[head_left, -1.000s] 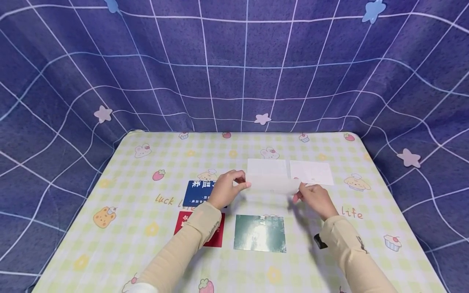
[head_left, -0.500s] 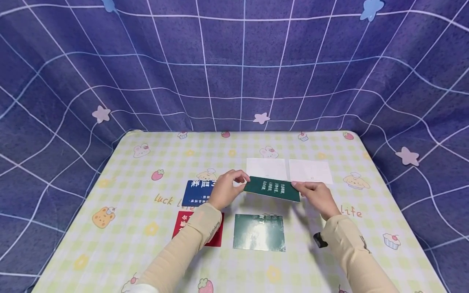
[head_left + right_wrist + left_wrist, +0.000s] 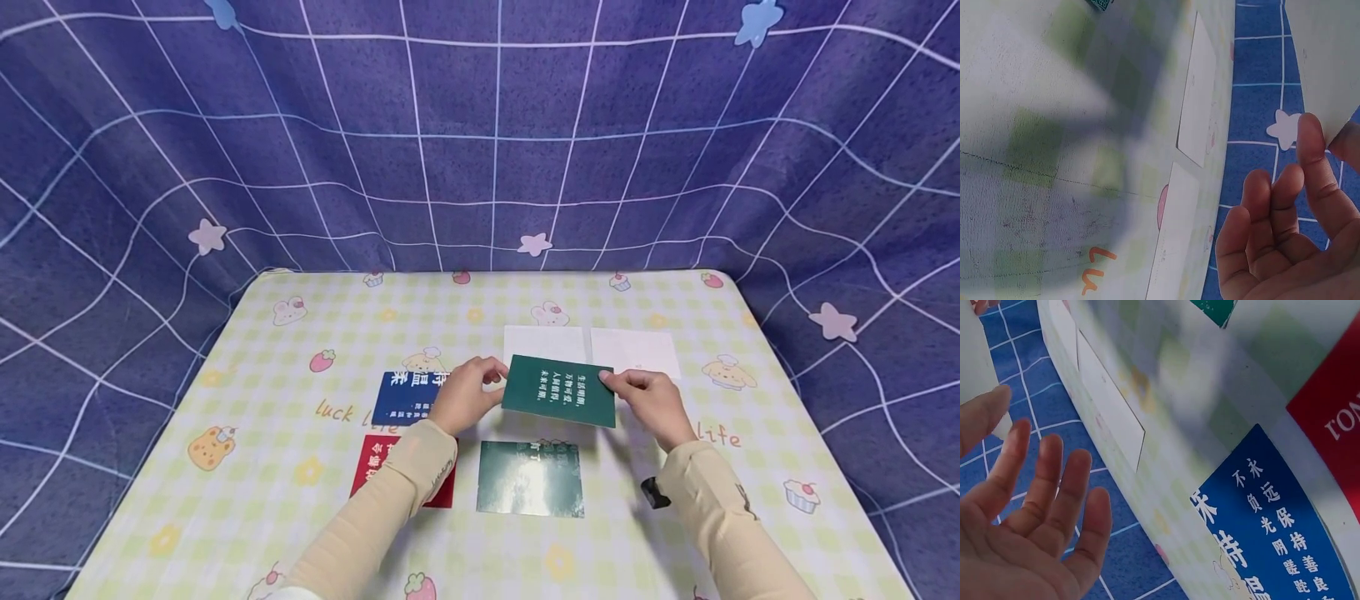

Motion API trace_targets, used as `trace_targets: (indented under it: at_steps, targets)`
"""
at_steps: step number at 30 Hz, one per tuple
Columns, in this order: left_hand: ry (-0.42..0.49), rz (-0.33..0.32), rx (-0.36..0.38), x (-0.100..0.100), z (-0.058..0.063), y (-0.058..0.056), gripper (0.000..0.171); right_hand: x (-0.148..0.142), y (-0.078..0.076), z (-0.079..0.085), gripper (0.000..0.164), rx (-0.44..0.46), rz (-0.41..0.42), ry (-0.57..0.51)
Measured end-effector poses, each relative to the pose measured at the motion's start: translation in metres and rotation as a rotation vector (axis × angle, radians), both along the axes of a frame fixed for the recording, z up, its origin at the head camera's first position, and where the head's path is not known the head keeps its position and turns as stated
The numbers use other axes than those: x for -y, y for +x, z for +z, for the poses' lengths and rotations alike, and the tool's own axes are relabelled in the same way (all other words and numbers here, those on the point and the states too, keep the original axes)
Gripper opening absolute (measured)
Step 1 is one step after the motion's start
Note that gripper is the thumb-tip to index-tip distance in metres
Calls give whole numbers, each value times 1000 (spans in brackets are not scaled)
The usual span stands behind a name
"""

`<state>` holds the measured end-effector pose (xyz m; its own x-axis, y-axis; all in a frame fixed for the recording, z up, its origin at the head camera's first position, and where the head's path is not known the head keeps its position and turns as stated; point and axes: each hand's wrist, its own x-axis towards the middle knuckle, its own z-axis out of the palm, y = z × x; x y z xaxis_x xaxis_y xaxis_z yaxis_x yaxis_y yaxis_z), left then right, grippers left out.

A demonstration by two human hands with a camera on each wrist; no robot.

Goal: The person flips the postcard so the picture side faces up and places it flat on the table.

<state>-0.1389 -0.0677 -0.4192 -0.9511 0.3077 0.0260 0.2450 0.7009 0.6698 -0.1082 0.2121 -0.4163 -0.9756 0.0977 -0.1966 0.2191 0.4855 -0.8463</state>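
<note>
A dark green card (image 3: 558, 390) with white lettering is held above the table between both hands, tilted with its printed side towards the head camera. My left hand (image 3: 468, 396) has its thumb and index finger at the card's left edge, the other fingers loosely bent in the left wrist view. On the right edge, my right hand (image 3: 658, 410) pinches the card with the thumb on its printed face. Both wrist views show the card's pale back. Below it on the table lies a glossy green card (image 3: 530, 479), partly whitened by glare.
Two white cards (image 3: 636, 350) lie side by side behind the held one. At the left are a blue card (image 3: 401, 400) and a red card (image 3: 442, 492), both partly covered by the left hand or sleeve. The checked tablecloth (image 3: 262, 400) ends at a blue curtain.
The held card has turned from its pale back to its green printed face, then tilted further towards the head camera. Both hands stay at its sides. The cards on the table have not moved.
</note>
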Motion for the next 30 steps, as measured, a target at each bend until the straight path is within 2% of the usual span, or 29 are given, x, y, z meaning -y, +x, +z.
trace_targets:
  at_steps: [5,9,15,23,30]
  targets:
    - [-15,-29,13,0,2,0,18,1,-1,0,41,-5,3,13]
    - [-5,-9,7,-1,5,-1,18,2,-2,0,40,-29,4,30]
    - [-16,41,11,-3,8,-4,29,4,-5,2,38,-87,14,67]
    - [-85,74,-80,1,8,-7,23,11,-12,2,36,-148,42,138]
    - [-163,96,-102,5,8,-8,26,18,-17,-1,36,-156,59,203]
